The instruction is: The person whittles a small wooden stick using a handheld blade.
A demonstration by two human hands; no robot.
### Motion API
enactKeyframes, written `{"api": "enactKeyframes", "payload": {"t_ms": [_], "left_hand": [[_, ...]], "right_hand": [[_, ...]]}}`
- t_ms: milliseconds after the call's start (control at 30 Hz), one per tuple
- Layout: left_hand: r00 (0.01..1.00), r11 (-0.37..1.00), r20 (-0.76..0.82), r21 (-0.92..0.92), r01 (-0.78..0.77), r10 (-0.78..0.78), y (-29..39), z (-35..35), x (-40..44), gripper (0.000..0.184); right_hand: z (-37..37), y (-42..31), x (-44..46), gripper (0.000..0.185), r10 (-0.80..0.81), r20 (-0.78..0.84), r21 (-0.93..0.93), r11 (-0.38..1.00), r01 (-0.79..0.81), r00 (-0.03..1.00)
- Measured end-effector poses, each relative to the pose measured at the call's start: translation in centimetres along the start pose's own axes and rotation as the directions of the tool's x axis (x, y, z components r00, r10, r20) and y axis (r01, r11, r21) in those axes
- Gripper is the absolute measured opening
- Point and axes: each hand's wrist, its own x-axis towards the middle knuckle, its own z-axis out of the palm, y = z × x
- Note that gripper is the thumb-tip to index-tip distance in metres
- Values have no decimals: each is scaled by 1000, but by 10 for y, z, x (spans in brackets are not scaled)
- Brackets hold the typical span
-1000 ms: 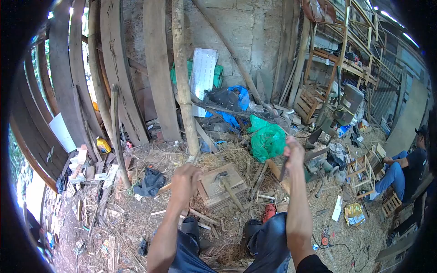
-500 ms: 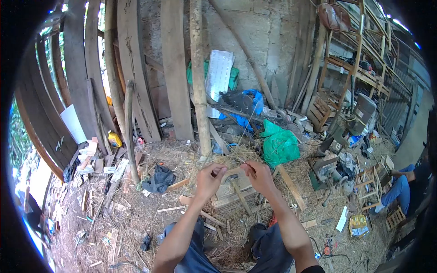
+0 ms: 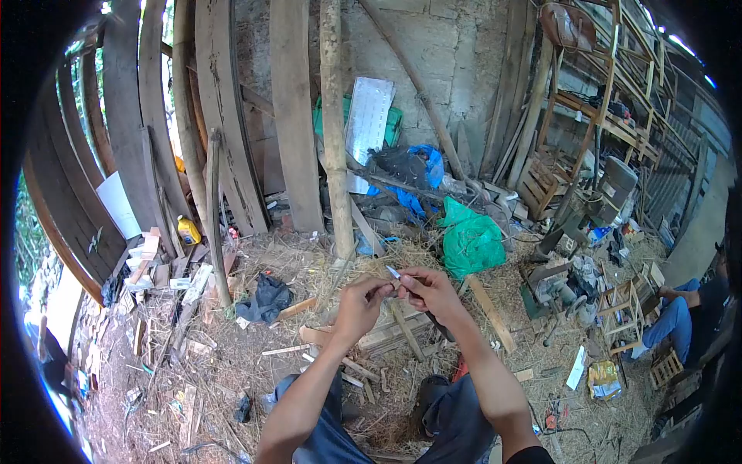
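Observation:
My right hand (image 3: 430, 294) is closed around a knife (image 3: 393, 272), its pale pointed blade showing past the thumb and fingers toward the upper left. A dark handle end comes out below the palm. Close beside it, my left hand (image 3: 360, 306) is closed in a pinch, fingertips almost meeting those of the right. Whatever lies between the left fingers is too small to make out. Below both hands is a low stack of wooden boards (image 3: 393, 334) on the straw-covered ground.
A green sack (image 3: 471, 241) lies ahead to the right, and a black plastic bag (image 3: 267, 300) to the left. A wooden post (image 3: 334, 139) stands in front. Wood scraps litter the ground. At far right sits another person (image 3: 676, 321) beside a small wooden frame (image 3: 621, 315).
My hands have come closer together. The knife blade now shows at the right hand, and the thin pale strip seen between the hands before is no longer visible. The view has shifted slightly.

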Motion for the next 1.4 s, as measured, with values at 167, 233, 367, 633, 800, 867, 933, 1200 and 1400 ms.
{"api": "enactKeyframes", "payload": {"t_ms": [167,233,367,633,800,867,933,1200,1400], "left_hand": [[999,997,14,61,-36,35,6,3,-1,8],[997,983,16,168,-77,75,9,2,-2,6],[980,925,0,331,-188,199,13,1,-9,5],[965,878,-8,417,-235,263,16,8,-8,6],[960,856,35,445,-264,278,14,11,-6,5],[959,857,50,438,-271,278,14,14,-7,4],[955,835,66,470,-285,288,17,14,-7,4],[958,845,125,450,-288,260,13,0,-15,5],[946,842,173,433,-323,274,9,-13,-9,4]], "right_hand": [[-7,-2,-1,21,20,-48,-32,999,-22,999],[-10,0,0,20,8,-65,-58,998,-12,998],[-32,-10,2,14,-59,-228,-3,998,60,972],[-1,6,-2,14,38,-51,74,997,-35,998],[-11,-3,-1,14,85,-55,3,996,-85,995],[-13,-3,-1,15,70,-71,-26,997,-72,995],[-15,-5,0,16,47,-57,-46,998,-49,997],[-64,-13,1,16,-43,-308,5,999,47,950],[-88,-15,-5,15,-39,-344,31,998,53,938]]}}
